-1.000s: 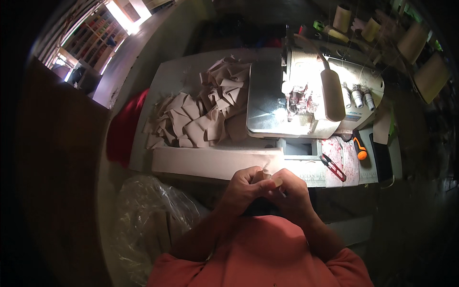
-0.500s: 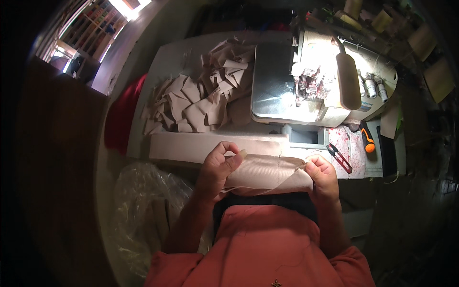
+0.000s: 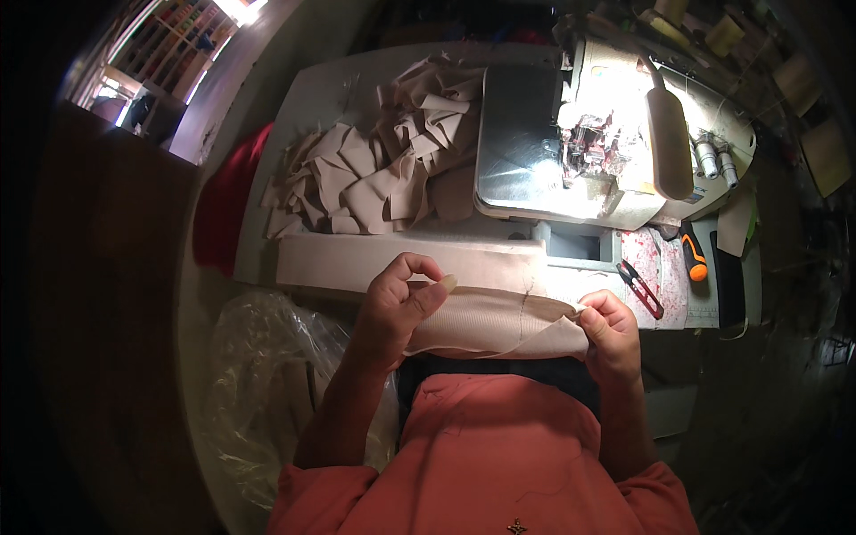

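Observation:
Between my two hands a beige ribbed fabric piece [image 3: 486,321] is stretched above my lap, with a dark seam line running across it. My left hand [image 3: 398,303] pinches its left end, the thumb and index finger pressed together at the upper edge. At the other end my right hand [image 3: 611,332] grips a folded corner between thumb and fingers. Just beyond, a flat beige fabric strip [image 3: 401,263] lies along the table's near edge, its right part close behind the held piece. The fabric's underside and some left fingers are hidden.
A heap of beige fabric pieces [image 3: 357,174] covers the table's left side. The lit sewing machine [image 3: 615,134] stands at the right, with red-handled thread snips [image 3: 644,292] and an orange-and-black handled tool [image 3: 694,257] near it. A clear plastic bag [image 3: 259,392] hangs at lower left.
My hands have moved slightly apart, the left one leftward and the right one rightward, drawing the fabric a bit wider. The view has shifted slightly; both grips stay the same.

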{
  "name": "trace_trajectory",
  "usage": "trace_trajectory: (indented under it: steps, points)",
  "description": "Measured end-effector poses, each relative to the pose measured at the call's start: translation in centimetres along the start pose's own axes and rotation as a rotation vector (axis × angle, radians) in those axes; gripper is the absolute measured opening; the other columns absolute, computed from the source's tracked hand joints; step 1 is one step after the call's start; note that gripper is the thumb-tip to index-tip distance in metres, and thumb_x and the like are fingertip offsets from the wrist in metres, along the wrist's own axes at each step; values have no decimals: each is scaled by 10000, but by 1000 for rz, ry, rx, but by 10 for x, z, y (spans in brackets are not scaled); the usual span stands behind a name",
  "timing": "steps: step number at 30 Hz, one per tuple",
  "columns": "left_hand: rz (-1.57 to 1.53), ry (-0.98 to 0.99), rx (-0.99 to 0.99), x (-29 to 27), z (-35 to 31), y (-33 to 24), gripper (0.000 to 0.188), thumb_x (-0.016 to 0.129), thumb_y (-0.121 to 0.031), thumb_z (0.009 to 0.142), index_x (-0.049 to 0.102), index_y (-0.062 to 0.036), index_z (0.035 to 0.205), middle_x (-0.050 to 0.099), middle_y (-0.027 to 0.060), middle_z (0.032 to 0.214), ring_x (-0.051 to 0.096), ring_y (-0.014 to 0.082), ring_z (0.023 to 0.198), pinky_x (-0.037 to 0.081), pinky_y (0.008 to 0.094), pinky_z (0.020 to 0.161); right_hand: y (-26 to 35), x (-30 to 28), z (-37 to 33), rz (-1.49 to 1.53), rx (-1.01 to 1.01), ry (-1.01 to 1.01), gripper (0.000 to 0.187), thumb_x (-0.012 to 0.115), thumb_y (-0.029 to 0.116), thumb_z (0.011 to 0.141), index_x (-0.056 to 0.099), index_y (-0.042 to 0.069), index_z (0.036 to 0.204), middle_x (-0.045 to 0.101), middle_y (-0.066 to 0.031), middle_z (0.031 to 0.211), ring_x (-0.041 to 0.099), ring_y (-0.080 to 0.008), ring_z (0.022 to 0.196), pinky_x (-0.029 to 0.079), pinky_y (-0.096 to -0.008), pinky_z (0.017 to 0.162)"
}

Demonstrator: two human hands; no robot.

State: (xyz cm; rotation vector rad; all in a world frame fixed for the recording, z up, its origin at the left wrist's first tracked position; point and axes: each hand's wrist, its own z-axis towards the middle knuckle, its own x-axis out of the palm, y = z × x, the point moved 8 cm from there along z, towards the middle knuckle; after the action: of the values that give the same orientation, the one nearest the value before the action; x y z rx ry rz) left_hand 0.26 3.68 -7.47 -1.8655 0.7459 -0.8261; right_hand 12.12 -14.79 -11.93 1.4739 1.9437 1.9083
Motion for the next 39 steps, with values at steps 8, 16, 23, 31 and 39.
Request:
trace_trajectory:
  steps: [8, 16, 23, 31, 39]
  points:
    - [297, -48, 167, -9, 11, -31, 111, 550, -124, 813, 541, -39, 883, 530, -20, 691, 430, 7, 599, 357, 158, 526, 14, 20, 5, -145, -60, 56, 127, 481, 104, 857, 496, -15, 899, 555, -55, 745, 510, -81, 638, 427, -195, 586]
    - [1111, -520, 1111, -12, 45, -150, 177, 556, -115, 791, 533, -6, 928, 561, 64, 771, 555, 160, 734, 435, 278, 684, 30, -17, 26, -576, -250, -209, 119, 496, 51, 828, 527, -21, 917, 577, -61, 760, 516, -88, 657, 431, -213, 611]
    - [1167, 40, 736, 65, 56, 4, 212, 666, -205, 672, 543, -50, 750, 514, 77, 798, 488, 243, 771, 399, 342, 708, 4, -13, 28, -686, -99, -163, 113, 502, 49, 825, 525, -19, 912, 574, -58, 781, 534, -90, 691, 432, -207, 620]
    - [885, 221, 949, 65, 49, 2, 98, 650, -93, 669, 591, -42, 728, 526, 57, 756, 484, 229, 757, 402, 325, 697, 13, -8, 32, -712, -193, -190, 123, 533, 44, 800, 553, -22, 901, 584, -58, 745, 520, -87, 639, 436, -219, 590]
    - [723, 260, 947, 58, 47, 4, 87, 609, -36, 695, 596, -14, 778, 581, 78, 807, 531, 247, 804, 429, 336, 712, 21, 26, 48, -661, -125, -55, 66, 569, 22, 776, 514, -7, 755, 534, -8, 692, 477, -51, 633, 402, -194, 552]
